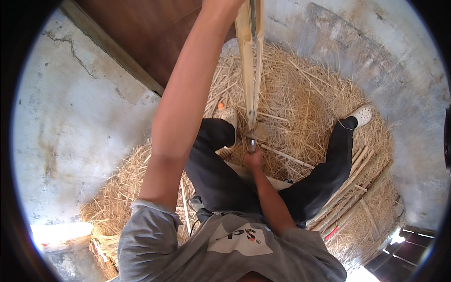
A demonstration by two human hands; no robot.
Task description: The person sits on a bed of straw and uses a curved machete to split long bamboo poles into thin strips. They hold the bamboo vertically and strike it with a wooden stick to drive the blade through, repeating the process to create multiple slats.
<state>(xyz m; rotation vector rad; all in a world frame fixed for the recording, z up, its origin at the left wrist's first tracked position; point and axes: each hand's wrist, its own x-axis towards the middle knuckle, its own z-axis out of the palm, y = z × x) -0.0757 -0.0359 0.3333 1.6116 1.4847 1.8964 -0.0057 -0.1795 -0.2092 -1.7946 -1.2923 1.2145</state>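
A long split bamboo pole [246,51] runs from the top edge down between my legs, with a gap between its strips. My left arm reaches far up, and my left hand [222,4] is closed against the pole at the upper edge, where its fingertips are cut off. Low between my knees, my right hand [254,160] is wrapped round the handle of what looks like a knife [252,144]. A shiny metal collar shows above the fist. The tool meets the lower end of the bamboo, and most of its blade cannot be made out.
Straw and bamboo shavings [300,98] cover the floor. Several bamboo sticks [350,192] lie by my right leg, near a small red item [331,233]. An orange piece [221,106] lies by my left shoe [229,117]. Grey walls [84,122] and a brown panel [141,33] surround me.
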